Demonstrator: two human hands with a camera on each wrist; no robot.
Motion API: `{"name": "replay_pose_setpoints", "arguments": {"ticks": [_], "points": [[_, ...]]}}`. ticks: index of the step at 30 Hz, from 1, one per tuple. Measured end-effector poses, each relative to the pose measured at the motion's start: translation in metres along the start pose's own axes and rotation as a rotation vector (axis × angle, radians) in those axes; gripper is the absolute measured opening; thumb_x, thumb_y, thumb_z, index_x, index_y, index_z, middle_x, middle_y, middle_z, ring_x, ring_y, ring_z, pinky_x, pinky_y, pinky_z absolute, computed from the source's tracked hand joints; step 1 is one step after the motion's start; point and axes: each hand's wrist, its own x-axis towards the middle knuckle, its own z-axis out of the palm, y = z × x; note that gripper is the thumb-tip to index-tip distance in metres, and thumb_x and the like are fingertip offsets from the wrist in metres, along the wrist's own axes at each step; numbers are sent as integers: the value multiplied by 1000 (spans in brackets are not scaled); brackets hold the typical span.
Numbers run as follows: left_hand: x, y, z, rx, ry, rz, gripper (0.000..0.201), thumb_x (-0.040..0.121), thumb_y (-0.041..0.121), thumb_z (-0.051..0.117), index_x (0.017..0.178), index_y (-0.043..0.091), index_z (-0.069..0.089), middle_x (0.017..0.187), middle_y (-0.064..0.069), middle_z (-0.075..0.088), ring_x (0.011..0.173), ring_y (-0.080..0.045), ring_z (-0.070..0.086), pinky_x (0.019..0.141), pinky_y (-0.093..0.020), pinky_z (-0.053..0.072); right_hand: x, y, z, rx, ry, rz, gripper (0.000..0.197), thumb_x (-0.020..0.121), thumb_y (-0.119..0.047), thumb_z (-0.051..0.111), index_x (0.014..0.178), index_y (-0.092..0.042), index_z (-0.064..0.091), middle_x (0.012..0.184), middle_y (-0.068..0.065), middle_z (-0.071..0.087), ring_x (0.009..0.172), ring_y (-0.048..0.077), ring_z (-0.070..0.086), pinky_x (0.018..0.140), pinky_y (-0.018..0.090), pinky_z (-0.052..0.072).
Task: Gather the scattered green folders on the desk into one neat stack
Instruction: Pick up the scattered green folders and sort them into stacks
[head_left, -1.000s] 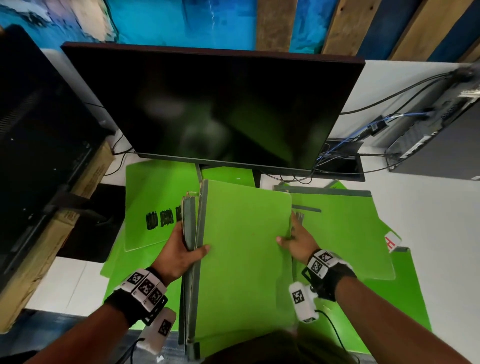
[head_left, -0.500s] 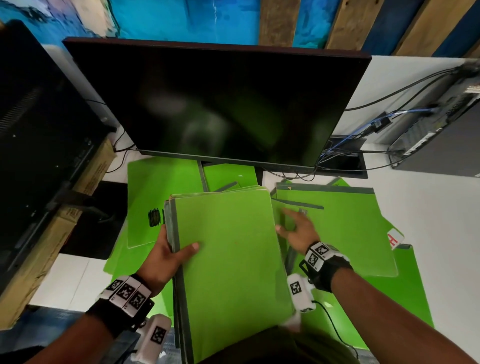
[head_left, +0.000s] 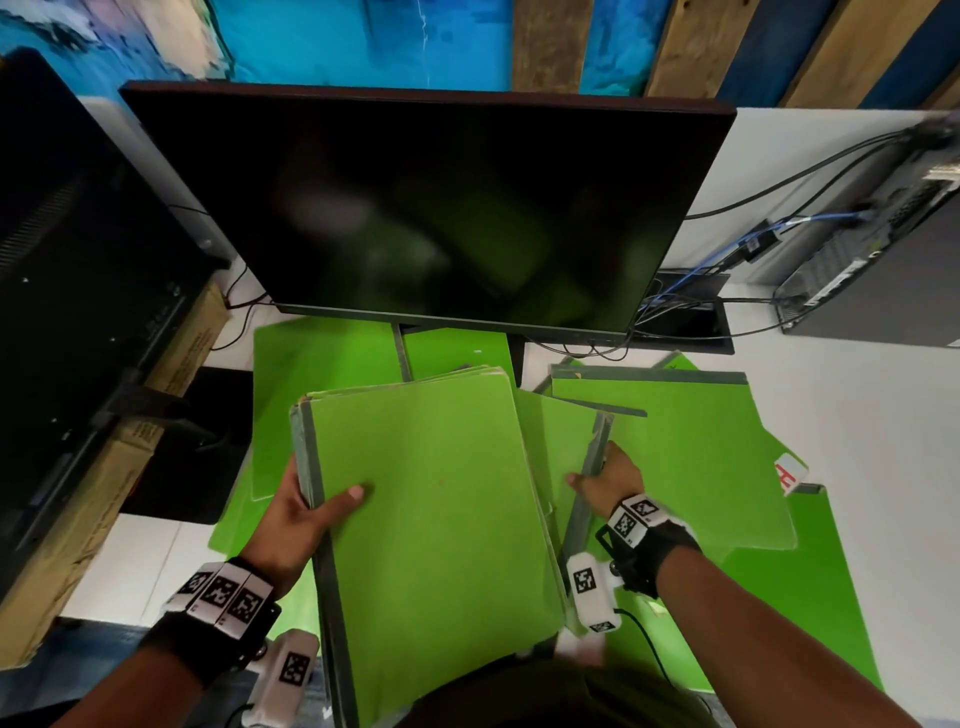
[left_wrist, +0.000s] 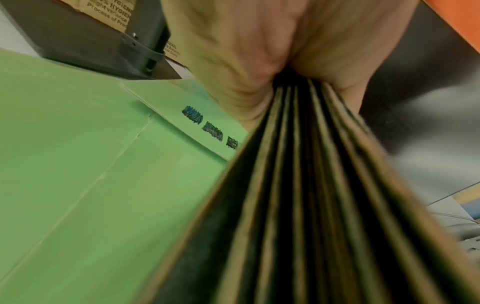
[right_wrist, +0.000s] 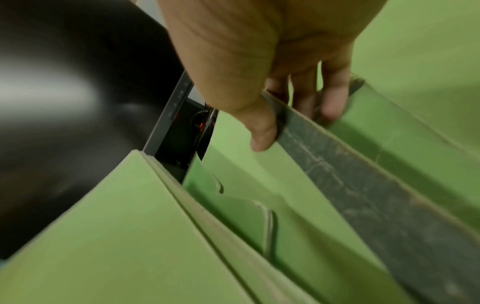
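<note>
White desk (head_left: 857, 415) under one dark monitor (head_left: 426, 208). One bright green stack of folders (head_left: 436, 519), grey-spined, sits at 6 o'clock, its spine gripped by the left hand (head_left: 296, 514), thumb on top. At 3 o'clock the right hand (head_left: 610, 480) pinches the spine of one lifted folder (head_left: 550, 447). At least four loose folders (head_left: 701, 457) lie flat around them.

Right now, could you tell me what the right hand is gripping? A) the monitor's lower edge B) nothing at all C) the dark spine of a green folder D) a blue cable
C: the right hand pinches the dark spine of a green folder, thumb on one side and fingers behind.
</note>
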Motion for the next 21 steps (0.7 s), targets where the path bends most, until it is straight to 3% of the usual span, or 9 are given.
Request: {"name": "replay_pose_setpoints", "arguments": {"ticks": [3, 5, 8, 11, 13, 15, 18, 20, 21], "points": [[0, 0, -4, -55, -12, -13, 96, 52, 39, 91, 134, 29, 42, 117, 0, 70, 104, -15, 68, 95, -35, 51, 8, 9, -22, 216, 174, 36, 47, 82, -20, 70, 123, -6, 51, 114, 18, 65, 98, 35, 62, 85, 39, 51], [0, 1, -9, -48, 7, -27, 114, 41, 48, 91, 139, 27, 37, 120, -3, 68, 107, -19, 67, 99, -41, 49, 15, 17, -48, 359, 292, 80, 40, 86, -20, 65, 121, -3, 56, 106, 18, 66, 87, 30, 59, 76, 34, 46], [0, 3, -13, -54, 13, -21, 110, 43, 50, 91, 138, 29, 39, 121, -6, 67, 109, -24, 66, 102, -53, 43, 24, 33, -92, 409, 380, 105, 40, 92, -20, 57, 128, -4, 55, 105, 19, 64, 88, 31, 58, 74, 32, 42], [0, 8, -15, -65, 16, 11, 99, 46, 46, 92, 132, 30, 45, 116, -4, 70, 104, -25, 68, 98, -52, 46, 39, 44, -138, 286, 536, 95, 39, 91, -19, 54, 128, -8, 57, 121, 24, 62, 109, 40, 58, 91, 41, 45], [0, 10, -17, -75, 26, 27, 76, 56, 34, 87, 122, 33, 50, 111, -2, 72, 101, -24, 69, 95, -51, 50, 47, 44, -160, 197, 469, 81, 40, 89, -21, 56, 128, -14, 59, 126, 21, 61, 113, 39, 56, 96, 41, 44], [1, 9, -18, -77, 34, 40, 63, 60, 28, 83, 114, 37, 53, 108, 1, 73, 101, -24, 69, 88, -44, 56, 52, 39, -164, 49, 295, 28, 39, 89, -21, 57, 128, -19, 60, 126, 19, 60, 112, 37, 58, 92, 37, 46], [2, 9, -17, -86, 53, 51, 61, 58, 29, 85, 110, 36, 55, 104, 3, 74, 99, -23, 70, 79, -33, 59, 57, 25, -145, -131, 110, -113, 34, 90, -18, 56, 123, -17, 63, 108, 19, 65, 94, 33, 60, 76, 28, 40], [3, 9, -20, -86, 75, 55, 63, 57, 29, 87, 112, 32, 56, 106, -4, 73, 90, -18, 72, 72, -31, 60, 57, 16, -131, -117, 56, -144, 30, 91, -16, 53, 119, -13, 64, 97, 16, 62, 86, 29, 55, 75, 28, 38], [2, 9, -25, -79, 95, 59, 56, 67, 20, 82, 115, 29, 56, 109, -7, 72, 87, -18, 72, 70, -31, 60, 57, 14, -126, -88, 35, -138, 27, 91, -16, 52, 115, -12, 64, 97, 15, 62, 86, 28, 54, 76, 29, 38]]}}
